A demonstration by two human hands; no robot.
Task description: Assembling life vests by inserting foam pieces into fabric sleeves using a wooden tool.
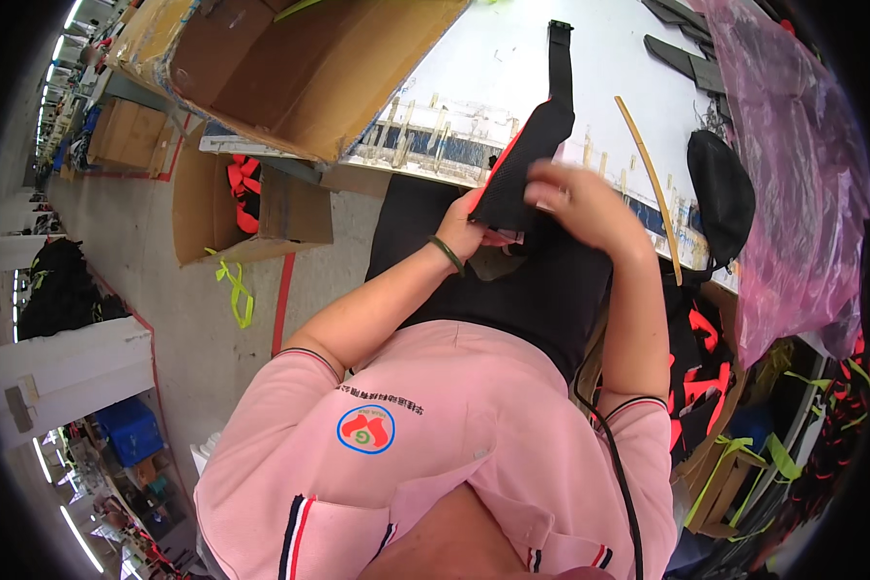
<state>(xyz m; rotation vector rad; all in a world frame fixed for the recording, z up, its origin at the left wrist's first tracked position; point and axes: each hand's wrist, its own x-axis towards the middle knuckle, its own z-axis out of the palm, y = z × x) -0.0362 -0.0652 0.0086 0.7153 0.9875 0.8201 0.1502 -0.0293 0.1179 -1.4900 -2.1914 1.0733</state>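
Note:
A padded black mesh strap (pixel 535 135) with a red edge lies partly over the table's near edge. Its narrower end carries a black buckle (pixel 560 27) and points away from me on the white tabletop. My left hand (pixel 462 228) is closed around the strap's wide near end, above my lap. At the strap's right side hovers my right hand (pixel 582 201), fingers bent and smeared by motion; whether they touch the fabric I cannot make out.
A large open cardboard box (pixel 290 68) stands at the table's left. Rightward lie a curved yellowish strip (pixel 650 179), a black pouch (pixel 720 193) and pink plastic sheeting (pixel 793 193). A floor carton (pixel 203 217) holds red-and-black pieces; more red-and-black pieces (pixel 696 372) sit below the table, right.

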